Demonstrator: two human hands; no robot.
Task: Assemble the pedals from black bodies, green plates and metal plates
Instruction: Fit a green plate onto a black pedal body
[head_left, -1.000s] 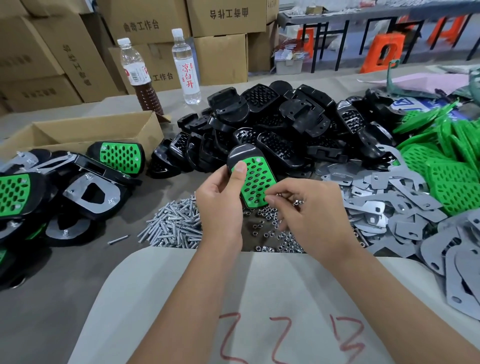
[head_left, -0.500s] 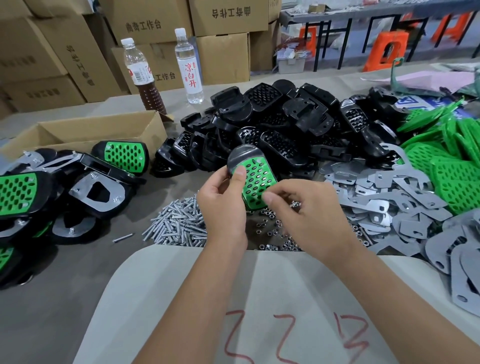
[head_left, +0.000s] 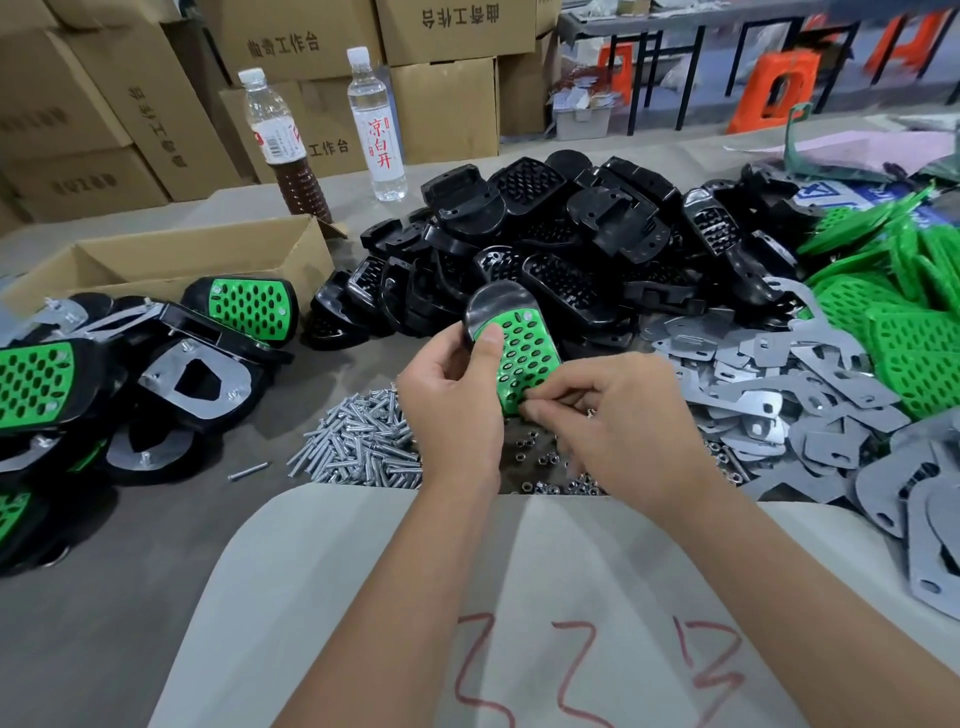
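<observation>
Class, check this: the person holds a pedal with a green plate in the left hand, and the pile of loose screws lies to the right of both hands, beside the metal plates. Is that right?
One detail is wrong. The left hand does hold the pedal with a green plate, but the head view shows the pile of loose screws left of both hands; the metal plates lie on the right.
</observation>
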